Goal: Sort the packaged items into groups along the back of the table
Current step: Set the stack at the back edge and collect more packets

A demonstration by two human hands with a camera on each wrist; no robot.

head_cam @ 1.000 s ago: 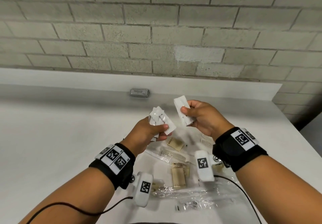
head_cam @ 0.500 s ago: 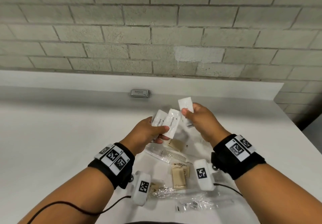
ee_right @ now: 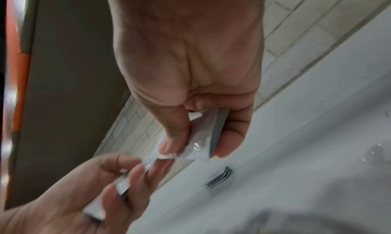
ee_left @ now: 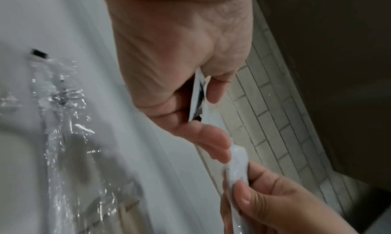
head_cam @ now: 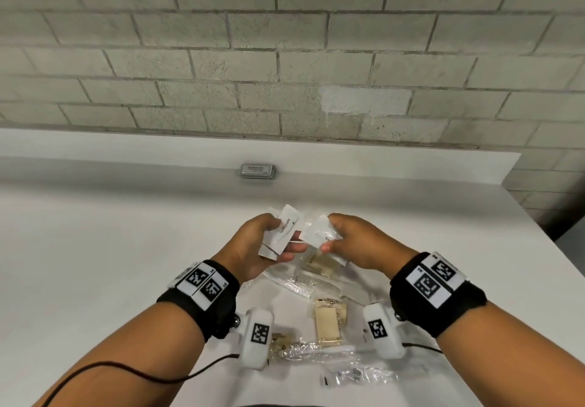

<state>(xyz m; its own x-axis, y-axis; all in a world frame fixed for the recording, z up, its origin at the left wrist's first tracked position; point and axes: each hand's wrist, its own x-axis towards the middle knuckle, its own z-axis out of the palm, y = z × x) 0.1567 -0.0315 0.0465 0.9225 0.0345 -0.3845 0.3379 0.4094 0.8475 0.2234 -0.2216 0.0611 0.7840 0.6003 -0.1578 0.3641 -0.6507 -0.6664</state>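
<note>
Over the middle of the white table [head_cam: 95,264], my left hand [head_cam: 282,235] grips a small fan of white toothpaste sachets [head_cam: 286,227]. My right hand [head_cam: 331,232] pinches one more white sachet [head_cam: 315,232], its edge nearly touching the left hand's sachets. In the left wrist view the held sachets [ee_left: 198,95] show edge-on between thumb and fingers. The right wrist view shows the single sachet [ee_right: 196,147] pinched by thumb and fingers. A grey stack of sachets [head_cam: 257,171] lies at the back of the table.
Beneath my hands lies a loose pile: a comb in a clear bag [head_cam: 319,283], a beige packaged item [head_cam: 327,321] and crinkled clear packets [head_cam: 357,375]. A raised ledge [head_cam: 126,147] and a brick wall [head_cam: 285,58] close off the back. The table's right edge [head_cam: 538,226] is near.
Both hands have come lower and closer together. The right hand has brought its sachet leftward, from well apart to right beside the sachets in the left hand.
</note>
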